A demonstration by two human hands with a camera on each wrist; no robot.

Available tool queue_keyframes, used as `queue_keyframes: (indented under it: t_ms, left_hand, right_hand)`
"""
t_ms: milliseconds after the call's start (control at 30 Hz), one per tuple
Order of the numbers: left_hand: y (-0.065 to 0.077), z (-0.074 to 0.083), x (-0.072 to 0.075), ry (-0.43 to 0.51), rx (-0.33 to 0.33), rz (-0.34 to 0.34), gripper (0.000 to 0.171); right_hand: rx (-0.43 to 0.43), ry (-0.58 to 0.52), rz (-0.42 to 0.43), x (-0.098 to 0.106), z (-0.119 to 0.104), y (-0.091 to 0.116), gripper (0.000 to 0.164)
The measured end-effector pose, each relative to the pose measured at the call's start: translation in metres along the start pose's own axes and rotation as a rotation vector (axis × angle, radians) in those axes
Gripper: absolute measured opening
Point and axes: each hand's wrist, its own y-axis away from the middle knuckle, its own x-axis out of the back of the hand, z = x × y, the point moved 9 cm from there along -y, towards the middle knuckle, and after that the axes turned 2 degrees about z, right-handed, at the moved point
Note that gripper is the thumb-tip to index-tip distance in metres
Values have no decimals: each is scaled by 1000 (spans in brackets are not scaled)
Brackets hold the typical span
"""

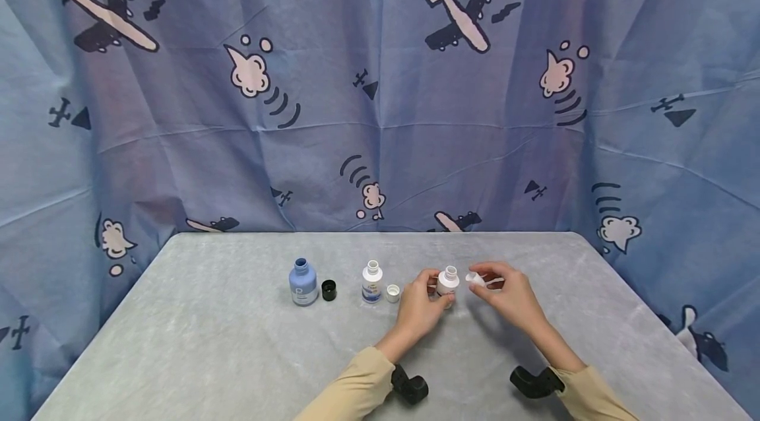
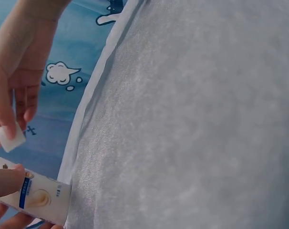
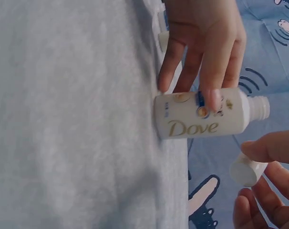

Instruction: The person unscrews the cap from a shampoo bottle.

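Note:
My left hand (image 1: 418,307) holds a small white Dove bottle (image 3: 206,114) upright on the table, fingers and thumb around its sides. Its threaded neck (image 3: 260,108) is uncapped. Just to the right, my right hand (image 1: 513,295) pinches a white cap (image 3: 247,171) between thumb and fingers, off the table and apart from the bottle's mouth. In the left wrist view, the same cap (image 2: 11,137) is near the top of the bottle (image 2: 46,198). Part of the left hand lies outside that view.
Left of my hands stand an uncapped white bottle (image 1: 372,282) with a white cap (image 1: 393,293) beside it, and an uncapped blue bottle (image 1: 303,284) beside a black cap (image 1: 329,290). A grey cloth covers the table (image 1: 225,342). Behind it hangs a blue patterned curtain (image 1: 332,78).

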Motion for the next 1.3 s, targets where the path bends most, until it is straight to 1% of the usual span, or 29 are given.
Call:
queue_keyframes:
  t_ms: [133,200,300,533,633,800,967,1067,1200,1300]
  left_hand:
    - [0,0,0,16,-7,-4,39]
    - [-1,1,0,24,-16,1,39]
    - [-2,0,0,33,-11,15,38]
    - [-2,-2,1,14,-1,61,39]
    - [0,-1,1,-5,-3,67,40]
    - [2,2,1,-28,-27,35,40]
    - [5,3,3,-41,-19,-12,43]
    - [7,2,4,-53,1,-39,44]
    - [12,2,9,-69,8,-70,43]
    - [15,4,19,-105,-15,-69,37]
  right_hand:
    - [-22,16,-31,-4,9,-1,28]
    - [-32,16,-49,-8,13,-1,28]
    - [-38,2,-74,-13,19,-2,28]
    - [-24,-6,-125,-25,27,-2,27]
    - [-8,3,-137,-29,29,-1,26]
    - [22,21,-187,-33,28,1,25]
    - [30,31,-225,-35,27,2,25]
    - [32,35,-228,-35,26,2,25]
    - [45,48,-225,-34,24,3,27]
    - [55,79,-211,-31,22,5,27]
